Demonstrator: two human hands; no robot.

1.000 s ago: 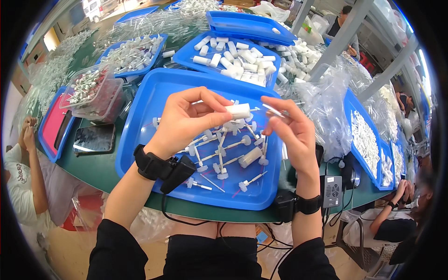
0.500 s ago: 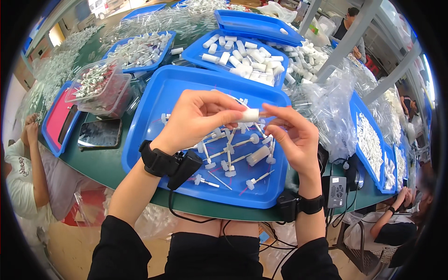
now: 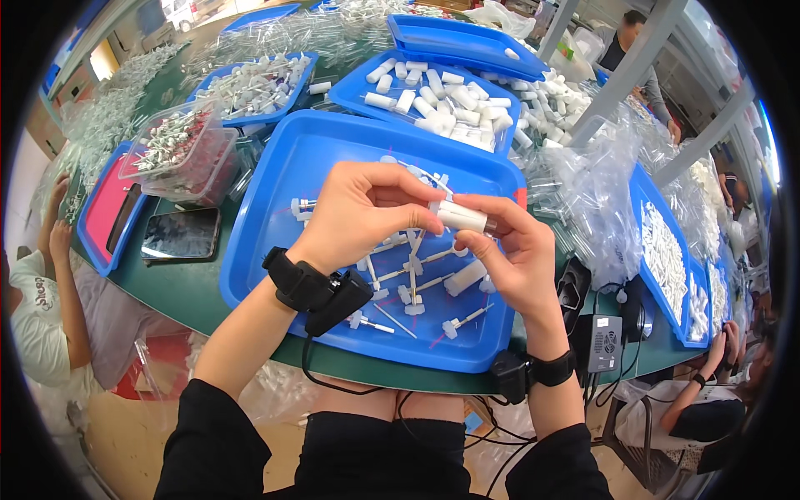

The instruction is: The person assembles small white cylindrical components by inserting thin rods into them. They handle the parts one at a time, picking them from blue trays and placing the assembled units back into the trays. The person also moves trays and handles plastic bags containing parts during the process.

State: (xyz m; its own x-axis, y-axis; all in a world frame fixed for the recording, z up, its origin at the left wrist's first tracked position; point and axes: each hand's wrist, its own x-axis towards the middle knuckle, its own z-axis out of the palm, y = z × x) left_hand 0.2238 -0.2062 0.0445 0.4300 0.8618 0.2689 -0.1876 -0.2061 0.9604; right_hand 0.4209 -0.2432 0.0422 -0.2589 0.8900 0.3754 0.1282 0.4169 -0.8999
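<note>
Above the blue tray (image 3: 292, 158) both my hands meet on a short white cylinder (image 3: 463, 217). My left hand (image 3: 367, 204) pinches its left end between thumb and fingers. The fingers and thumb of my right hand (image 3: 508, 242) close on its right end, where a narrower clear tip shows. Below them in the tray lie several thin white rods with notched white discs (image 3: 414, 304), some with pink tips. A second white cylinder (image 3: 465, 277) rests among them, partly behind my right hand.
Behind the tray, a blue tray of white cylinders (image 3: 400, 102) sits beside one of mixed small parts (image 3: 258, 87). A clear tub (image 3: 179, 162) and a phone (image 3: 181, 235) lie left. Plastic bags (image 3: 600, 217) and a grey box with cables (image 3: 602, 342) are right. Other people sit at both sides.
My right hand has come left and closed on the right end of the white cylinder; more of the cylinder shows between my hands. My left hand has stayed nearly in place.
</note>
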